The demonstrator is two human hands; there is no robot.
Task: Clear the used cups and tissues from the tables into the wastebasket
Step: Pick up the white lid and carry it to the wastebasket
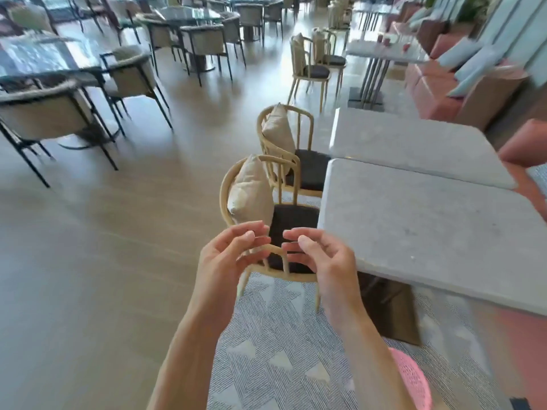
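My left hand (228,255) and my right hand (322,258) are raised side by side in front of me, palms turned inward, fingers loosely curled, nothing in either. The pink mesh wastebasket (411,380) shows at the bottom right, partly behind my right forearm. Just right of my hands stands a grey stone table (429,229), with a second grey table (414,143) behind it. Further back, a third table (381,50) carries small red items, too blurred to identify.
Two wooden chairs with beige cushions (254,199) (281,134) stand along the tables' left side, the near one right behind my hands. Pink sofas (444,93) line the right wall. A patterned rug (281,335) lies underfoot. Dark-framed chairs and glass tables (44,63) fill the left.
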